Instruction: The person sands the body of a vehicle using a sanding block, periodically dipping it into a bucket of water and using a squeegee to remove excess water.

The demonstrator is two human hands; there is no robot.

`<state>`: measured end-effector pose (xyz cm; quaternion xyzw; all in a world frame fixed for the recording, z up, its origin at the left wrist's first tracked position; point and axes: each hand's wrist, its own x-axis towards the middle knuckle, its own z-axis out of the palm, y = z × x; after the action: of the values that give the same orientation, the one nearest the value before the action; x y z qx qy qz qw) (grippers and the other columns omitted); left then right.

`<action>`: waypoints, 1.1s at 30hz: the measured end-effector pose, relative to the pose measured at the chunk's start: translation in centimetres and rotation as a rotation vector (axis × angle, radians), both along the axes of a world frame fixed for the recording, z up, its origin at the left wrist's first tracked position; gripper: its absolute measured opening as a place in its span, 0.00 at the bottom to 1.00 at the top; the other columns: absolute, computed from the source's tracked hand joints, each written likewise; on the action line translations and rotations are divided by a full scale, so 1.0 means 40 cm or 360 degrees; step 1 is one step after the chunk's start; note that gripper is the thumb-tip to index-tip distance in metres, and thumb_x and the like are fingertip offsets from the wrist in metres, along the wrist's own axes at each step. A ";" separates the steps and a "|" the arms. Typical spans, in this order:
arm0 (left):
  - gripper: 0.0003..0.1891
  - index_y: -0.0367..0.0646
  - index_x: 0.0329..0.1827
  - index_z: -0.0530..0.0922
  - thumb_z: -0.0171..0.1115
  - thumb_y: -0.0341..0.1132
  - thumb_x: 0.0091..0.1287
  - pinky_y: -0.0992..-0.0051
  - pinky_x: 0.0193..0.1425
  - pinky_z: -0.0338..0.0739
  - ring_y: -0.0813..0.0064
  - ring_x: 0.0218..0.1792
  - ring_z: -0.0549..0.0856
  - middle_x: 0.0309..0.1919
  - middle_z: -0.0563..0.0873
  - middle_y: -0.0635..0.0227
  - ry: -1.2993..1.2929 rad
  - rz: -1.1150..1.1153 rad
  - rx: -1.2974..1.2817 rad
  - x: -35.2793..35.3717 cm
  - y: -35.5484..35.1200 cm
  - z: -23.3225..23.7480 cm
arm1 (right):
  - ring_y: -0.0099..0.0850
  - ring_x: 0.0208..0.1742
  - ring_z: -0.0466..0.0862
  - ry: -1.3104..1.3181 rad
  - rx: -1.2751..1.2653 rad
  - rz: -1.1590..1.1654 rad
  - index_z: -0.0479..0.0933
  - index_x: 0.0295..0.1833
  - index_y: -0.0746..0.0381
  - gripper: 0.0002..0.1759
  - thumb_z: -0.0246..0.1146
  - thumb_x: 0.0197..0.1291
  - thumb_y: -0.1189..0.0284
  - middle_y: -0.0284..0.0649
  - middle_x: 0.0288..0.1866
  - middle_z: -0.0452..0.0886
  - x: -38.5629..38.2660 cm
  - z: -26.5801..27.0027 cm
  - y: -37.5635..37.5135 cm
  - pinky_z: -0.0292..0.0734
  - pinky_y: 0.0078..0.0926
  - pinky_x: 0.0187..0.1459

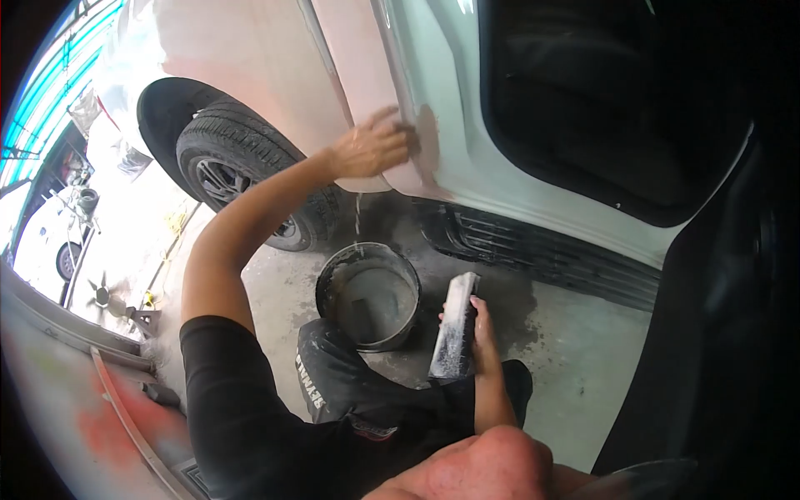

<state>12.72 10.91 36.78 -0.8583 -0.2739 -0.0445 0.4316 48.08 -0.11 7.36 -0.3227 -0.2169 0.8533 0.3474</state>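
My left hand (371,150) is at the edge of the pinkish, sanded-looking car panel (367,75), its fingers apart and slightly curled. Whether the fingertips touch the surface is hard to tell. Water runs down below that hand toward a round black bucket (410,321), which holds cloudy grey liquid and a dark block-like thing. In my right hand (482,333) is a long block (454,329), pale on its upper part and dark with white residue lower down, held upright beside the bucket.
A car wheel (225,162) stands left of the bucket. The open door frame (575,208) and dark side step (533,258) are at the right. A red-stained panel (125,417) lies at lower left. Wet patches mark the concrete floor (583,342).
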 end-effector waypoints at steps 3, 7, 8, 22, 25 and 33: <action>0.29 0.59 0.76 0.72 0.65 0.44 0.71 0.42 0.86 0.46 0.64 0.81 0.64 0.75 0.72 0.66 -0.0232 -0.0025 -0.0200 -0.064 -0.037 0.003 | 0.40 0.41 0.88 -0.0009 0.0171 0.0039 0.78 0.60 0.67 0.34 0.51 0.71 0.47 0.49 0.43 0.87 -0.034 0.069 0.035 0.84 0.39 0.43; 0.34 0.62 0.82 0.66 0.62 0.50 0.72 0.42 0.85 0.49 0.59 0.83 0.61 0.82 0.65 0.64 -0.0696 0.0147 0.0476 -0.263 0.016 0.147 | 0.36 0.39 0.89 0.0163 0.0488 0.0003 0.77 0.63 0.67 0.34 0.49 0.73 0.47 0.48 0.46 0.87 -0.117 0.271 0.093 0.85 0.34 0.39; 0.32 0.64 0.81 0.69 0.60 0.52 0.73 0.42 0.84 0.51 0.58 0.82 0.62 0.81 0.66 0.64 -0.0841 0.0172 0.0613 -0.286 0.026 0.175 | 0.36 0.38 0.88 0.0203 0.0552 -0.0036 0.77 0.64 0.67 0.33 0.49 0.74 0.48 0.48 0.47 0.86 -0.144 0.334 0.111 0.85 0.33 0.38; 0.39 0.64 0.85 0.61 0.53 0.67 0.73 0.50 0.87 0.49 0.61 0.83 0.60 0.84 0.61 0.68 -0.0787 0.0249 0.0794 -0.286 0.020 0.175 | 0.38 0.59 0.79 -0.0632 0.2441 -0.1380 0.69 0.70 0.72 0.29 0.64 0.69 0.68 0.50 0.57 0.80 -0.426 0.764 0.328 0.73 0.37 0.64; 0.37 0.66 0.84 0.63 0.52 0.66 0.74 0.51 0.87 0.50 0.61 0.82 0.61 0.83 0.62 0.70 -0.0803 0.0231 0.0797 -0.283 0.019 0.175 | 0.27 0.51 0.77 -0.0175 0.2117 -0.1109 0.69 0.69 0.74 0.26 0.52 0.75 0.67 0.43 0.53 0.80 -0.426 0.754 0.302 0.72 0.26 0.58; 0.44 0.54 0.86 0.59 0.54 0.64 0.70 0.39 0.84 0.49 0.52 0.84 0.57 0.85 0.56 0.58 -0.0778 0.0466 0.0532 -0.286 -0.001 0.167 | 0.17 0.43 0.71 -0.0323 0.2445 -0.1061 0.75 0.57 0.69 0.26 0.55 0.81 0.53 0.32 0.43 0.76 -0.454 0.751 0.311 0.67 0.17 0.46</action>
<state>1.26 10.85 43.47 -0.6912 -0.4787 -0.2309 0.4897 29.90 12.35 37.40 -0.1189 -0.6607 0.2882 0.6829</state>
